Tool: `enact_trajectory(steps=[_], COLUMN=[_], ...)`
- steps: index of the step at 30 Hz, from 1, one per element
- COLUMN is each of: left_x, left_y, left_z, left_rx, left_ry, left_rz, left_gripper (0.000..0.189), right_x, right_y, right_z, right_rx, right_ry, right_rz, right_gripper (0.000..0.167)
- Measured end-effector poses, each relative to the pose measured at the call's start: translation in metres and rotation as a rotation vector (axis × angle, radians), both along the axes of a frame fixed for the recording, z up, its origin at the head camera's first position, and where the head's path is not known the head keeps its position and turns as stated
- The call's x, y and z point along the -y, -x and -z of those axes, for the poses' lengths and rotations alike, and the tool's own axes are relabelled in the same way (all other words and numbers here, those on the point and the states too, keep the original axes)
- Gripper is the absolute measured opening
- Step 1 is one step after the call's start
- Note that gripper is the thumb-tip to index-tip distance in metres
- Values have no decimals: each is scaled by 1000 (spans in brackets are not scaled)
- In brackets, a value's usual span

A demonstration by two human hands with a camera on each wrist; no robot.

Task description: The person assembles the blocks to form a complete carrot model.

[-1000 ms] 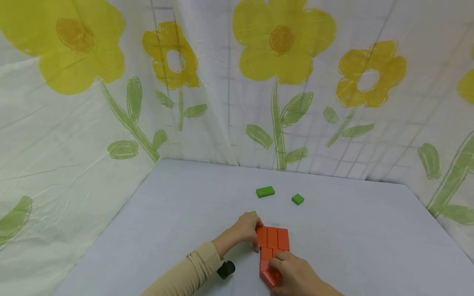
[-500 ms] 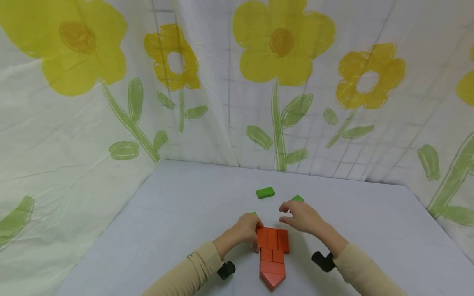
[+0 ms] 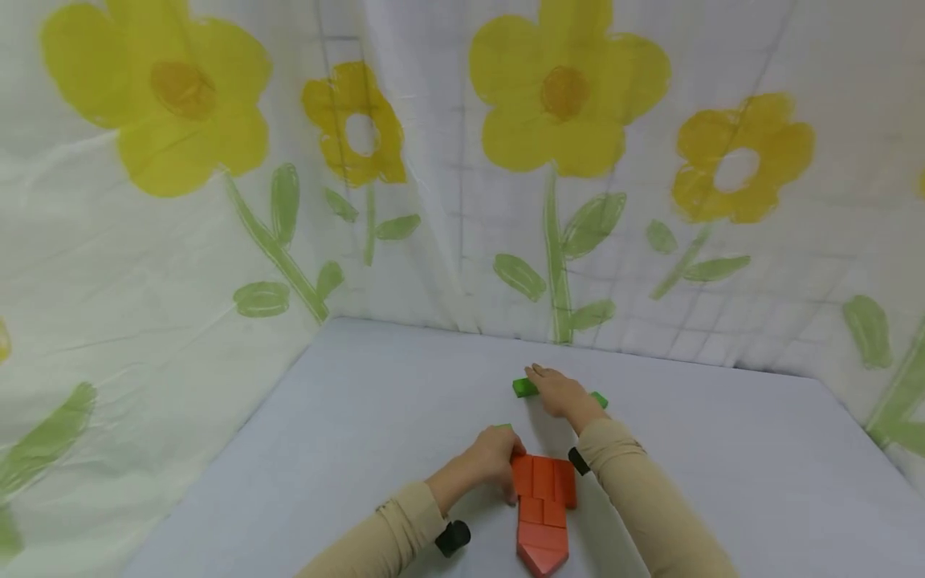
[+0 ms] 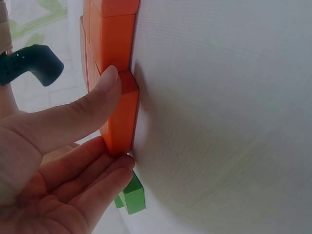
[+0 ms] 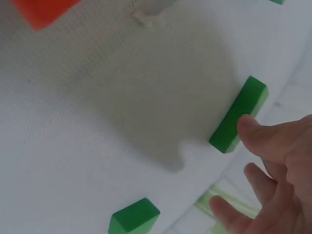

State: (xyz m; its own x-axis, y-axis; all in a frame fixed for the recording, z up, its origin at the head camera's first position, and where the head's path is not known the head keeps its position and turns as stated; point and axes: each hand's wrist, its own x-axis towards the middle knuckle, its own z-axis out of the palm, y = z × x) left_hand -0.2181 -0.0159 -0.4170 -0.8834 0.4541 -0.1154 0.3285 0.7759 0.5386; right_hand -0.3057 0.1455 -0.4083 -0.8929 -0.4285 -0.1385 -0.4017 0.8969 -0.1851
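Observation:
Several orange-red wooden blocks (image 3: 543, 478) lie together in an arrow-like shape, with a pink pointed block (image 3: 543, 557) at the near end. My left hand (image 3: 495, 457) holds the far-left orange block (image 4: 122, 117), thumb along its side and fingers at its far end. Just beyond those fingers is a green block (image 4: 135, 197), partly hidden. My right hand (image 3: 562, 393) hovers over the long green block (image 3: 523, 387), covering part of it in the head view. In the right wrist view, the thumb (image 5: 247, 127) overlaps this block, and the other fingers are spread apart.
A small green block (image 3: 600, 399) sits by my right wrist, partly covered by it. Black wrist devices (image 3: 452, 538) are strapped under both sleeves. The white table (image 3: 347, 417) ends at a curtain (image 3: 433, 241) printed with yellow flowers.
My right hand has left the near end of the orange-red blocks and moved forward, past the small green block, to the long green one. The left hand has stayed at its block.

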Motion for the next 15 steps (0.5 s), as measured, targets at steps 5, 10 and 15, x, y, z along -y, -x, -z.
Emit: enact_trajectory(steps=[5, 10, 15], left_x=[-3, -2, 0], left_y=[-1, -2, 0], left_z=[-1, 0, 0], left_rx=[-6, -11, -15], left_ry=[-8, -4, 1], left_rz=[7, 3, -9], left_gripper=[60, 60, 60], right_x=[0, -4, -9], right_y=[-1, -1, -1], right_z=[-1, 3, 6], right_rx=[24, -95, -118], right_ry=[-69, -87, 9], right_rz=[28, 27, 22], right_gripper=[44, 27, 6])
